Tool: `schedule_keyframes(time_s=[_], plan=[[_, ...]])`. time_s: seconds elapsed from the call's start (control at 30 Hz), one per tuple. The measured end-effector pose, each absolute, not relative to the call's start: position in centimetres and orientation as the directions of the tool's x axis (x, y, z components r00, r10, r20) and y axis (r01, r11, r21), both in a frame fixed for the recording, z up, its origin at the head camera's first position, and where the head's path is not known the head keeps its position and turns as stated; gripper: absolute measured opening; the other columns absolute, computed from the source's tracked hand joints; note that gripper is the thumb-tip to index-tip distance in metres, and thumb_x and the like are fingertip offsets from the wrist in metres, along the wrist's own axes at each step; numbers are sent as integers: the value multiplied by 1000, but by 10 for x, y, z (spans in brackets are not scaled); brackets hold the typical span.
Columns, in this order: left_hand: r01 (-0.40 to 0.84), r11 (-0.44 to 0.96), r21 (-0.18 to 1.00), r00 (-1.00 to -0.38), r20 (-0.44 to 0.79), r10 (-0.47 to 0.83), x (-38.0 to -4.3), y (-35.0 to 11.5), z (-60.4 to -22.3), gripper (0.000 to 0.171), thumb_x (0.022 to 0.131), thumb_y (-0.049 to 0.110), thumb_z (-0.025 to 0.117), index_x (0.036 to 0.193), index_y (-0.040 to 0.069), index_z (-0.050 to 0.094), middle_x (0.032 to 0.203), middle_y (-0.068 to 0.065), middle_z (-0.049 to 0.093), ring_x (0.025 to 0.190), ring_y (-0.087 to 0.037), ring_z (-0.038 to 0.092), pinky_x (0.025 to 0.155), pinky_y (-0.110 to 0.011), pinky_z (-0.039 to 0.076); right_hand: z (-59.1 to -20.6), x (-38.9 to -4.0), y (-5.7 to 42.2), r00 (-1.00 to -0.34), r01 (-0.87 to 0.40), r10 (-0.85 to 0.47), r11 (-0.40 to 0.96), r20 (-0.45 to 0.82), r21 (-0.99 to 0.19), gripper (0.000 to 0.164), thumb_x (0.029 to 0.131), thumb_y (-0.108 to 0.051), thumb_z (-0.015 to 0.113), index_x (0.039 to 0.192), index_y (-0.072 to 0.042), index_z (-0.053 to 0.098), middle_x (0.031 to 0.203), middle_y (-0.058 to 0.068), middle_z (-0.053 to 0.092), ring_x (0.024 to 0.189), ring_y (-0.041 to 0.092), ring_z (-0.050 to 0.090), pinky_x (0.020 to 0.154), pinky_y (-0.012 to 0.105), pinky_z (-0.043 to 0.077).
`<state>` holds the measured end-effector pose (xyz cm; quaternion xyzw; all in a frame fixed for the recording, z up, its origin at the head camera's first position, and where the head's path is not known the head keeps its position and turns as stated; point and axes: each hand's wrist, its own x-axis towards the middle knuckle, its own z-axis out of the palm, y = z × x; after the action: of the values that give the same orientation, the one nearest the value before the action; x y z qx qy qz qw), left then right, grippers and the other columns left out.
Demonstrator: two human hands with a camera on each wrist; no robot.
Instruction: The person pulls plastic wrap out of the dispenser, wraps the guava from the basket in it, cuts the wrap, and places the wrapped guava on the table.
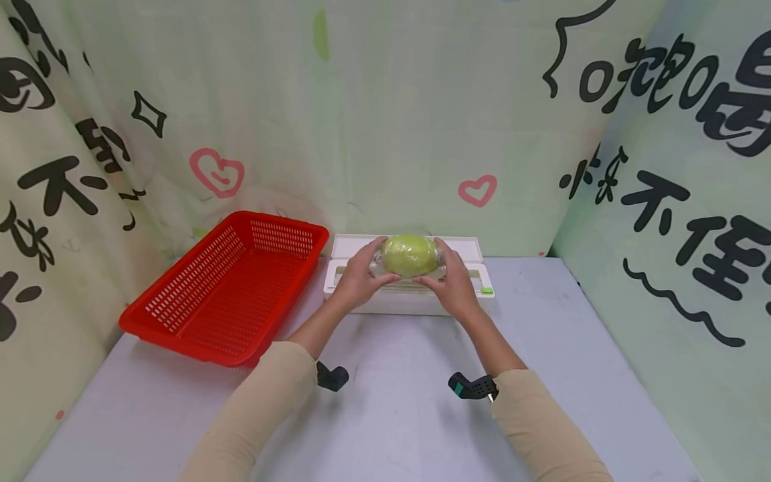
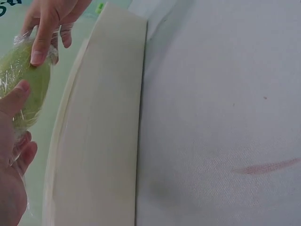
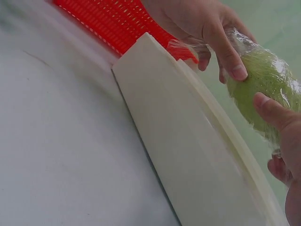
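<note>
Both hands hold a green oval fruit (image 1: 411,256) wrapped in clear cling film, raised over a long white cling-film dispenser (image 1: 397,306). My left hand (image 1: 360,274) grips its left end, thumb along the near side. Opposite it, my right hand (image 1: 452,280) grips the right end in the same way. Gathered film bunches at the fruit's two ends, as the right wrist view shows with the film (image 3: 240,41). The dispenser's lid (image 1: 415,242) stands raised behind the hands, and a small green slider (image 1: 486,290) sits at its right end.
A red plastic basket (image 1: 241,308) with slotted walls stands left of the dispenser. Both are on a white table (image 1: 397,428). A printed curtain (image 1: 385,134) hangs close behind the table and on both sides.
</note>
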<state>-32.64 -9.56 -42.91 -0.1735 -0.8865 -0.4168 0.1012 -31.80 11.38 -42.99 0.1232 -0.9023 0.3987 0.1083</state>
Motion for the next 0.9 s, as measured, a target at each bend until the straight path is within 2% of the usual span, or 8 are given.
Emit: schedule_keyframes(time_s=[0.1, 0.17, 0.9], plan=[[394, 592, 703, -919, 326, 223, -325, -96, -427, 83, 78, 26, 81, 147, 15, 37, 147, -6, 47, 133, -24, 48, 107, -41, 44, -427, -316, 114, -945, -312, -138, 653, 297, -690, 92, 80, -25, 79, 152, -13, 23, 145, 16, 41, 131, 33, 44, 105, 50, 44], [400, 590, 702, -916, 334, 224, -325, -96, -426, 84, 77, 26, 82, 147, 14, 37, 147, -6, 47, 135, -24, 46, 111, -43, 40, -426, -316, 114, -944, -312, -136, 655, 299, -688, 91, 80, -25, 79, 152, -13, 24, 146, 16, 41, 132, 32, 44, 106, 49, 43], [433, 574, 695, -899, 377, 222, -314, -98, -405, 82, 76, 26, 82, 145, 15, 39, 145, -6, 50, 133, -24, 49, 110, -43, 41, -409, -309, 114, -925, -356, -139, 642, 353, -679, 90, 79, -26, 80, 151, -15, 27, 145, 12, 42, 133, 30, 44, 106, 47, 45]])
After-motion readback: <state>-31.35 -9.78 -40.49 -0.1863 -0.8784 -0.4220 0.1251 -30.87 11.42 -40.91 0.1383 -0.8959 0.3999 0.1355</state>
